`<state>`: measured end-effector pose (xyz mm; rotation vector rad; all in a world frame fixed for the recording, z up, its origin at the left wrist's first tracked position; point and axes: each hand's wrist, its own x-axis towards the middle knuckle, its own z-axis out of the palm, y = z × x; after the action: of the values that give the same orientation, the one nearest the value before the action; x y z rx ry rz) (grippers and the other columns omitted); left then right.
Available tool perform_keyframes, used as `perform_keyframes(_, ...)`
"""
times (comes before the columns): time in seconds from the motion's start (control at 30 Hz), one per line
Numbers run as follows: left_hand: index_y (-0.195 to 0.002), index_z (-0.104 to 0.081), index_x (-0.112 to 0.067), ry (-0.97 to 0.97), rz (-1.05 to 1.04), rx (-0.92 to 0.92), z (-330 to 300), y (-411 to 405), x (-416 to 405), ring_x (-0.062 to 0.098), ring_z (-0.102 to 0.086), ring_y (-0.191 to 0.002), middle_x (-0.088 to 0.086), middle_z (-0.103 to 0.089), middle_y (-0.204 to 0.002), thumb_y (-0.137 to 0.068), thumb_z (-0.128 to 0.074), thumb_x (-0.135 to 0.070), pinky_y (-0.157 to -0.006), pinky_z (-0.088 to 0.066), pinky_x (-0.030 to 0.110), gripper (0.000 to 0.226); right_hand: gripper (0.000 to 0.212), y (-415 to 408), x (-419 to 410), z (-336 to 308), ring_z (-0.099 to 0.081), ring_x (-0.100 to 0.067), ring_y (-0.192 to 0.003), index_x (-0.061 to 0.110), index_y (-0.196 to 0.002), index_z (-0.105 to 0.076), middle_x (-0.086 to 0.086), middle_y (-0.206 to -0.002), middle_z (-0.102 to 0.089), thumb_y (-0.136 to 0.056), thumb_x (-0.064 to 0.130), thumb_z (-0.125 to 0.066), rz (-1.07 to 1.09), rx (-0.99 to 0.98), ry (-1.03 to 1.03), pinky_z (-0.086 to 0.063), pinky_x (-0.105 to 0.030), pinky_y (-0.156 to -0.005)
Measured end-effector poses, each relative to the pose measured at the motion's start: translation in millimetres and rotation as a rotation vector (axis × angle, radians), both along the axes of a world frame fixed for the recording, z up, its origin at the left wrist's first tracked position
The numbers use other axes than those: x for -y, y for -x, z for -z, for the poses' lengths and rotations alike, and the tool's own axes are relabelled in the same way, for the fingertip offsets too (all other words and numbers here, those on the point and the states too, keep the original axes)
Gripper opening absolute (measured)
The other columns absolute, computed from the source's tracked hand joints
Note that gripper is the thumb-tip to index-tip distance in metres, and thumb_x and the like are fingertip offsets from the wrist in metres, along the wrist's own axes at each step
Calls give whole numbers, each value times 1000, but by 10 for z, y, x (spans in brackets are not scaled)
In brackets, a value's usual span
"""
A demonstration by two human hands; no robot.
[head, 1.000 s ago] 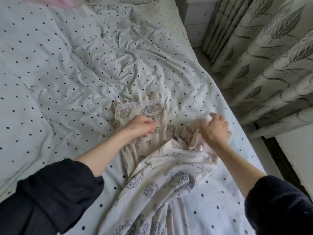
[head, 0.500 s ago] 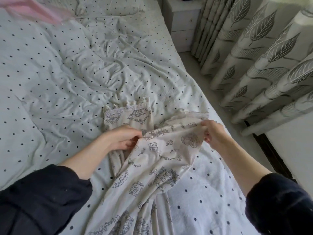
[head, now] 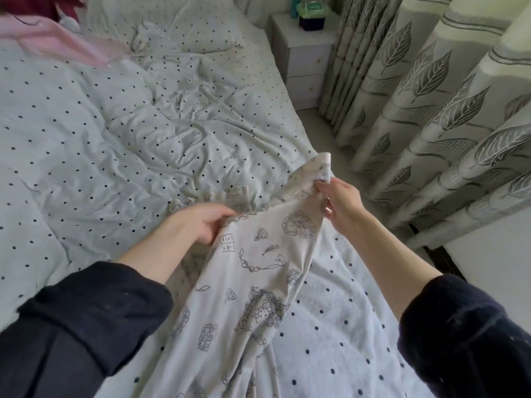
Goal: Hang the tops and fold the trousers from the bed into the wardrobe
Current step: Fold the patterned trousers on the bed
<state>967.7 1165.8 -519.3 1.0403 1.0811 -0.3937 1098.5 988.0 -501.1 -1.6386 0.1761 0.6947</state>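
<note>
Trousers [head: 258,282], cream with a line-drawn print, are up off the bed [head: 86,139] at their top edge now, where a second ago they lay bunched and flat on the duvet. The view has swung up too: a bedside cabinet [head: 304,61] has come into sight at the head of the bed. The right hand [head: 342,202] has lifted since then and pinches the upper hem, fingers curled tight round the cloth, a corner of it sticking up above the knuckles. The left hand [head: 201,222] has shifted from resting on the fabric to gripping its edge, thumb and curled fingers closed on the frilled hem. Between the two hands the cloth is stretched; the rest trails down across the duvet towards the person. Both sleeves are dark. The duvet is white with small dark dots and heavily creased. A pink garment [head: 57,44] lies at the far left corner. On the cabinet stands a green and dark container [head: 311,14]. Leaf-patterned curtains [head: 431,110] hang along the right side.
</note>
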Motion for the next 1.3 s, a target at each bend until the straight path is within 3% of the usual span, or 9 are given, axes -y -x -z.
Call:
perform_keyframes(0.17, -108, -58, -4, -435, -328, 378, -260, 263, -556, 15, -66, -72, 15, -63, -101, -83, -54, 14, -70, -54, 23, 31, 17, 23, -669, -137, -52, -11, -68, 19, -99, -64, 1, -79, -61, -91, 7, -55, -85, -45, -156, -38, -24, -64)
perform_keyframes(0.3, -140, -34, -15, -492, -106, 266, -66, 467, -621, 23, -57, -105, 11, -53, -129, -86, -59, 1, -95, -45, 42, 61, 39, 225, -901, 179, -52, -23, -97, 9, -128, -49, -9, -122, -56, -91, 18, -60, -181, -105, 76, -46, -38, -86)
perform_keyframes(0.37, -135, -37, -19, -481, -44, 122, 148, 658, -539, 22, -58, -104, 9, -53, -129, -85, -64, -7, -85, -48, 36, 58, 41, 466, -809, 373, -53, -26, -106, 1, -130, -47, -15, -125, -54, -93, 17, -56, -225, -146, 213, -45, -41, -95)
perform_keyframes(0.43, -109, -51, -19, -445, -45, 3, 313, 875, -417, 16, -60, -84, 8, -61, -110, -86, -65, -11, -66, -50, 25, 28, 37, 678, -636, 498, -54, -24, -92, -10, -125, -49, -24, -107, -57, -94, 11, -51, -246, -144, 268, -48, -41, -93)
perform_keyframes(0.53, -105, -58, -2, -417, 31, -41, 537, 1189, -275, 7, -57, -61, 6, -62, -84, -87, -65, -15, -54, -44, 16, 24, 27, 952, -359, 584, -53, -18, -64, -11, -113, -55, -15, -78, -57, -94, 6, -46, -269, -130, 295, -47, -27, -61)
perform_keyframes(0.73, -112, -55, -14, -605, -31, 6, 393, 1588, 113, 18, -56, -88, 5, -60, -101, -86, -66, -18, -64, -43, 23, 29, 15, 1566, 152, 470, -56, -18, -48, 1, -86, -61, -9, -67, -61, -93, 11, -52, -371, -233, 367, -43, -19, -43)
perform_keyframes(0.9, -103, -58, -11, -624, -5, 7, 247, 2007, 466, 23, -62, -97, 5, -66, -105, -89, -62, -17, -92, -48, 38, 16, 20, 2083, 518, 196, -57, -16, -45, 0, -75, -63, -10, -62, -61, -91, 11, -56, -441, -237, 296, -41, -15, -37)
perform_keyframes(1.1, -90, -60, -14, -687, -12, 27, 86, 2513, 848, 24, -64, -87, 4, -68, -91, -87, -64, -18, -78, -49, 34, 7, 26, 2716, 982, 122, -61, -16, -55, -3, -87, -67, -7, -65, -66, -90, 21, -60, -618, -162, 331, -48, -22, -54)
perform_keyframes(1.3, -95, -60, 4, -680, -21, -27, 87, 3162, 1387, 19, -58, -70, 19, -68, -90, -82, -68, -35, -64, -40, 29, 42, 38, 3359, 1372, 144, -34, -8, -46, 16, -58, -39, 5, -51, -38, -89, 25, -61, -752, -19, 467, -25, -15, -39)
